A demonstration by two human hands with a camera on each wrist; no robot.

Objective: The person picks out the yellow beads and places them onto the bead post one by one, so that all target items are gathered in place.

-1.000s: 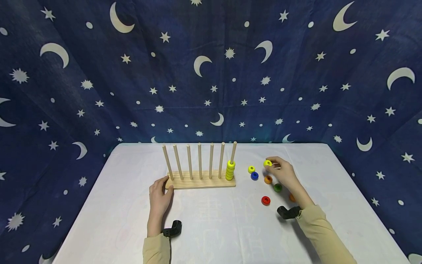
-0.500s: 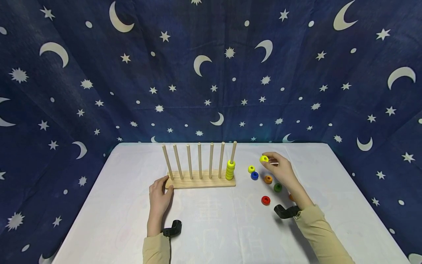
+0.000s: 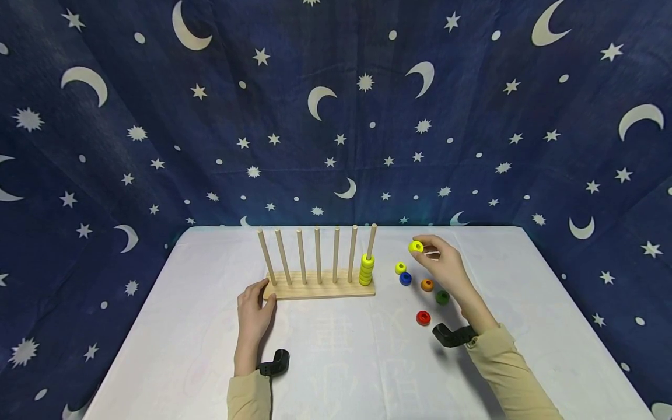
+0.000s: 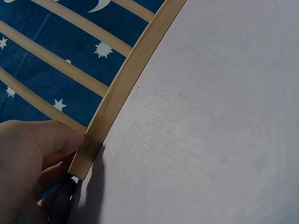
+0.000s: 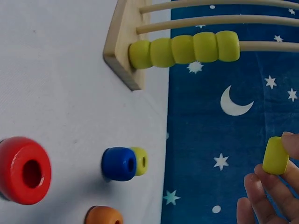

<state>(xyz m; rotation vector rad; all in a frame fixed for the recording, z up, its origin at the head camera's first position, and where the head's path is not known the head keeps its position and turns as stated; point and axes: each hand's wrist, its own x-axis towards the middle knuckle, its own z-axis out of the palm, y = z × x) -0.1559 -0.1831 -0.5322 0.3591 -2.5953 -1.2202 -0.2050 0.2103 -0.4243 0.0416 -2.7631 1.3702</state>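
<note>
A wooden peg stand (image 3: pixel 325 291) has upright pegs in a row along its base. Several yellow beads (image 3: pixel 366 271) are stacked on its rightmost peg. My left hand (image 3: pixel 254 312) grips the left end of the base; in the left wrist view the thumb (image 4: pixel 67 137) lies on one side and the fingers go behind it. Between thumb and fingertips, my right hand (image 3: pixel 446 265) pinches a yellow bead (image 5: pixel 275 156) above the table, to the right of the stand. Beneath and around that hand lie a loose yellow bead (image 3: pixel 401 268) and a blue bead (image 3: pixel 405 279).
Also on the white tabletop (image 3: pixel 325 361) are an orange bead (image 3: pixel 427 285), a green bead (image 3: pixel 443 297) and a red bead (image 3: pixel 423 318). A dark blue cloth (image 3: pixel 283 116) with moons and stars hangs behind the table.
My right hand has moved left and slightly up, carrying the yellow bead toward the stand. The left hand stays on the stand's end.
</note>
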